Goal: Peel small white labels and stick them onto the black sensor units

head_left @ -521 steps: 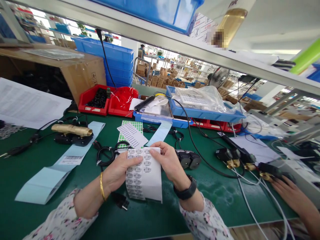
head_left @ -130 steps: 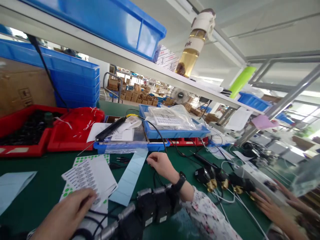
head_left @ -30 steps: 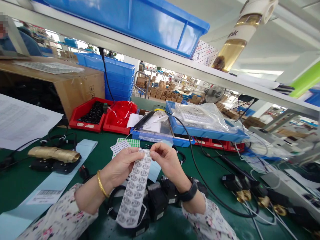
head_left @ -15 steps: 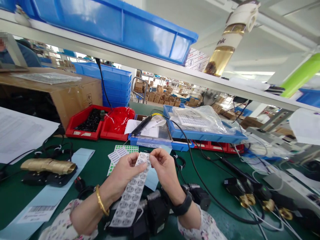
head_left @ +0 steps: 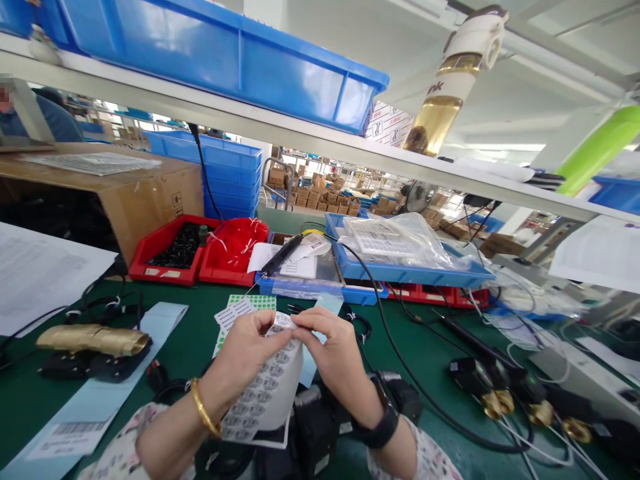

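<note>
My left hand (head_left: 246, 357) holds a curled white sheet of small printed labels (head_left: 267, 393) by its top edge, above the green bench. My right hand (head_left: 330, 357) pinches the same top edge with thumb and forefinger, right beside the left thumb. Below both hands lie black blocky devices (head_left: 320, 427) with cables. A green-dotted sticker sheet and another label sheet (head_left: 235, 312) lie on the mat just beyond my left hand.
Red bins (head_left: 173, 250) and blue trays (head_left: 400, 267) line the back of the bench. A gold roll (head_left: 93, 339) on a black part lies at left on pale blue backing paper (head_left: 100, 393). Black plugs with brass fittings (head_left: 493, 393) and cables lie at right. A shelf (head_left: 320, 143) hangs overhead.
Both hands have dropped slightly toward me with the label sheet. The sheet now curls more, and my right fingers have closed on its top edge.
</note>
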{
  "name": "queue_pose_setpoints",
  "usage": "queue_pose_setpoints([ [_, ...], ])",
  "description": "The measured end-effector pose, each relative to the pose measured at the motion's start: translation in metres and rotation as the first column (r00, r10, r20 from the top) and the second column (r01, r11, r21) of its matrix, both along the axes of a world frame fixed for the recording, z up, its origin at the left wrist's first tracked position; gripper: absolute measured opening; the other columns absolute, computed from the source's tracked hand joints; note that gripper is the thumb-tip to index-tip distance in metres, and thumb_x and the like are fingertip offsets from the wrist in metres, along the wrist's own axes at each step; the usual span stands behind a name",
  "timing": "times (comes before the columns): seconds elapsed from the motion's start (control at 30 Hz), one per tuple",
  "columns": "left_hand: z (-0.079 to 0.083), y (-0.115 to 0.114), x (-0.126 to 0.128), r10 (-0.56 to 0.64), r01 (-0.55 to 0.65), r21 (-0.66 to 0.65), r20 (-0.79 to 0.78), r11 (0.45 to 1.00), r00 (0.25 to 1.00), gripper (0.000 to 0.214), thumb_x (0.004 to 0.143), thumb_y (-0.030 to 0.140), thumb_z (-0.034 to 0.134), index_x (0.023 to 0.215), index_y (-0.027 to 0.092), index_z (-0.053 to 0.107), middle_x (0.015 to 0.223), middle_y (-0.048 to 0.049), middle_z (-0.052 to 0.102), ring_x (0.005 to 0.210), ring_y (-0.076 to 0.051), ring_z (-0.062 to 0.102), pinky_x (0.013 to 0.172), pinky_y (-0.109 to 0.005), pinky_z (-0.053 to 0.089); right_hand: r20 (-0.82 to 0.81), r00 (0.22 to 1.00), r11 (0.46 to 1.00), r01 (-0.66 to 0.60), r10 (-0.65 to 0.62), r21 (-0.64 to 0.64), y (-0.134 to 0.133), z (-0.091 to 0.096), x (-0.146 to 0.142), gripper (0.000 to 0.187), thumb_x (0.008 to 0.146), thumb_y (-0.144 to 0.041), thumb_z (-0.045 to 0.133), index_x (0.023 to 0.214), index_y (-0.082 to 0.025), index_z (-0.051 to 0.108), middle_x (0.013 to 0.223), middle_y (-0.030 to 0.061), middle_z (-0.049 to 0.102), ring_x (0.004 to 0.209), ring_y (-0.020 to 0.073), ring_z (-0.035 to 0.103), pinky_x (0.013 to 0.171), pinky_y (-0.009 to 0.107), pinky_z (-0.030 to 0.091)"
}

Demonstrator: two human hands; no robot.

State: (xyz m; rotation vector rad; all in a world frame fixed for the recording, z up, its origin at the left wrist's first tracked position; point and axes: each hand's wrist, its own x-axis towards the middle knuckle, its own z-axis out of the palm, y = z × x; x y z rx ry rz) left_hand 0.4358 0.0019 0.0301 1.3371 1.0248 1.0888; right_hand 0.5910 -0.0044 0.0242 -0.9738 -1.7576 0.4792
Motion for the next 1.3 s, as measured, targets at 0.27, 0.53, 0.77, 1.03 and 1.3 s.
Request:
queue_pose_setpoints([
  [0.27,-0.002,0.021,0.011,-0.034,0.055,-0.180,0.120,0.982,0.992,0.035,0.063,0.037,0.068,0.086,0.015,0.057,0.074,-0.0027,0.062,0.062,-0.017,0.058,0.059,-0.030,0.048,-0.564,0.813,0.979,0.034,-0.144,-0.201,-0.009,0.011,0.021,0.021,0.088,-0.038,0.055,0.082,-0.019,0.053,0.074,0.0020,0.068,0.066,0.0146,0.063,0.063,0.028,0.052],
  [0.53,-0.044,0.065,0.031,0.290,-0.135,0.343,-0.454,0.930,0.843,0.063,0.069,0.027,0.055,0.128,0.007,0.042,0.132,-0.0217,0.041,0.130,-0.039,0.028,0.108,-0.055,0.017,-0.294,0.780,0.798,0.392,-0.552,-0.457,-0.106,-0.026,0.154,0.030,0.069,-0.039,0.076,0.080,-0.016,0.060,0.072,0.0010,0.062,0.066,0.0127,0.058,0.063,0.023,0.046],
  [0.77,-0.050,0.005,0.162,-0.141,0.752,0.214,-0.915,0.623,0.378,0.048,0.089,0.044,0.040,0.129,0.017,0.047,0.116,-0.0116,0.056,0.107,-0.026,0.053,0.095,-0.036,0.041,-0.439,0.577,0.678,0.299,-0.689,-0.672,-0.193,-0.081,0.187,0.035,0.060,-0.037,0.083,0.080,-0.016,0.064,0.078,0.0033,0.065,0.069,0.0155,0.062,0.070,0.028,0.049],
  [1.03,-0.082,-0.015,0.235,-0.140,0.844,0.156,-0.955,0.514,0.262,0.046,0.086,0.028,0.042,0.130,0.018,0.051,0.116,-0.0185,0.057,0.100,-0.032,0.059,0.082,-0.042,0.047,-0.446,0.406,0.596,0.415,-0.798,-0.688,-0.201,-0.103,0.199,0.050,0.047,-0.049,0.085,0.074,-0.012,0.065,0.059,0.0030,0.063,0.052,0.0151,0.060,0.054,0.027,0.049],
  [1.3,-0.080,0.027,0.232,-0.581,0.796,0.062,-0.650,0.602,0.490,0.051,0.087,0.053,0.031,0.114,0.025,0.064,0.113,-0.0088,0.065,0.108,-0.029,0.056,0.094,-0.038,0.039,-0.388,0.498,0.623,0.501,-0.775,-0.601,-0.185,-0.105,0.206,0.038,0.066,-0.050,0.074,0.076,-0.015,0.065,0.076,0.0071,0.069,0.070,0.0188,0.064,0.065,0.029,0.050],
])
